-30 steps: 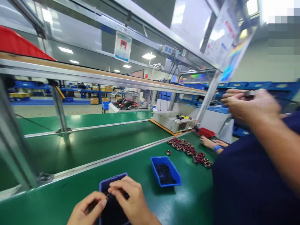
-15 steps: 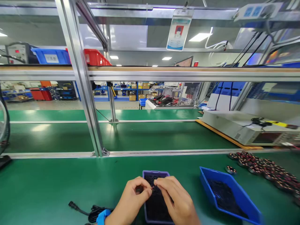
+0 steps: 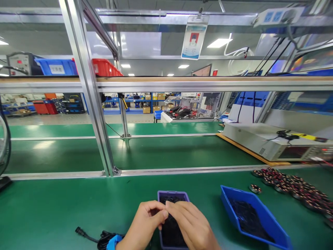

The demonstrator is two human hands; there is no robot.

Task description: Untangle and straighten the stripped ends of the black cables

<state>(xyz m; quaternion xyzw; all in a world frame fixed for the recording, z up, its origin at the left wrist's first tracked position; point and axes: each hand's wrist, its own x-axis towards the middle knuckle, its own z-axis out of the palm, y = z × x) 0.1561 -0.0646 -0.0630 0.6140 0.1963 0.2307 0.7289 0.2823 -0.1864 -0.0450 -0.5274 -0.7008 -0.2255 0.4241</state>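
My left hand (image 3: 145,225) and my right hand (image 3: 191,225) meet fingertip to fingertip over a small purple tray (image 3: 172,195) filled with tiny black parts. Both hands are closed in a pinch around something too small to make out. A blue wrist strap (image 3: 113,242) sits on my left wrist, with a black coiled cord (image 3: 93,238) running left from it across the green bench top (image 3: 52,211).
A blue bin (image 3: 260,222) of black parts lies to the right. Beyond it, several small copper-wound round parts (image 3: 288,185) lie in a row. A white test instrument (image 3: 273,144) stands at the right, and an aluminium post (image 3: 91,100) rises left of centre.
The view swung left, away from the person in dark blue beside me, then settled. My fingertips have closed tighter together over the purple tray; the small red-tipped piece seen earlier is now hidden.
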